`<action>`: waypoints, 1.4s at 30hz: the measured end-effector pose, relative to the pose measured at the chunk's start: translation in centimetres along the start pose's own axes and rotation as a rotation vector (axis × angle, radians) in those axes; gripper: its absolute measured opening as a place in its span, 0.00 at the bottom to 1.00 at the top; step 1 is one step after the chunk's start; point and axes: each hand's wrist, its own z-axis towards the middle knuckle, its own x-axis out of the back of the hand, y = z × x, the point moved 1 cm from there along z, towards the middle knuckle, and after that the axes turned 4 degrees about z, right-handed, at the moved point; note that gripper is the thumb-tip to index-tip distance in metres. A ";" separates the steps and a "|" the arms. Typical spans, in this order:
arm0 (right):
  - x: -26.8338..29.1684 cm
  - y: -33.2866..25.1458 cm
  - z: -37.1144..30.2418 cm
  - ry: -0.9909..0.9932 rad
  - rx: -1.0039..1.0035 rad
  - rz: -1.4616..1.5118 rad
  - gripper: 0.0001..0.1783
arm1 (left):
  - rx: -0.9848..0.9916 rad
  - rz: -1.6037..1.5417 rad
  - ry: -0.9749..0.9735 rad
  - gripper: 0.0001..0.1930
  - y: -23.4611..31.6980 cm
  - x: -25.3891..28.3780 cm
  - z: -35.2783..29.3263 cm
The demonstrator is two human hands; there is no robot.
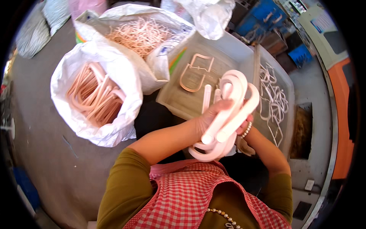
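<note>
In front of my chest I hold a stack of thick, pale pink plastic pieces with rounded, U-bent ends [232,110]. My left hand [213,112] is closed on the stack's left side, its thumb lying across the front. Around the right side wraps my right hand [246,123], partly hidden behind the pieces. Beneath the stack is a grey plastic crate [179,102], holding a pink looped frame [191,89] and a few straight-ended pink pieces [206,98] close to my left hand.
A white sack [61,95] of curved pink pieces [95,95] stands at left. Behind it, another sack [91,24] holds thin pink sprues [141,36]. A second crate [291,99] at right contains white frame-like scraps [272,99]. An orange-and-grey machine [339,122] stands far right.
</note>
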 end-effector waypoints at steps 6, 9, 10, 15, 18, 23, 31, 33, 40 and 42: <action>-10.2 -6.0 1.6 -0.712 0.731 -1.550 0.28 | -0.079 0.160 0.025 0.27 -0.6 -2.4 -3.7; -12.2 -7.8 1.3 -0.753 0.951 -1.670 0.31 | -0.203 0.207 0.005 0.29 1.2 -6.1 -6.2; -12.5 -8.4 1.4 -0.706 1.012 -1.703 0.31 | -0.239 0.224 0.023 0.30 2.1 -7.5 -7.6; -14.1 -8.5 3.3 -0.208 1.115 -1.580 0.33 | -0.798 0.625 -0.022 0.35 7.5 -11.1 -13.1; -16.0 -5.5 5.5 -0.080 0.762 -1.259 0.30 | -1.245 1.013 0.228 0.34 11.6 -13.4 -14.5; -22.1 5.6 10.0 -0.045 -0.087 -0.243 0.33 | -1.400 1.601 0.933 0.21 18.7 -7.0 -18.8; -25.8 8.5 10.1 -0.174 -0.425 0.047 0.27 | -0.763 1.828 1.109 0.18 14.1 -1.1 -22.9; -26.2 8.2 9.0 -0.189 -0.427 0.057 0.29 | -0.583 1.851 1.137 0.17 12.7 -1.9 -24.0; -26.8 7.3 6.5 -0.166 -0.315 0.091 0.30 | 0.168 1.771 1.072 0.31 11.1 -5.8 -26.1; -26.9 6.9 5.9 -0.174 -0.288 0.069 0.29 | 0.232 1.653 0.980 0.30 10.7 -5.5 -26.9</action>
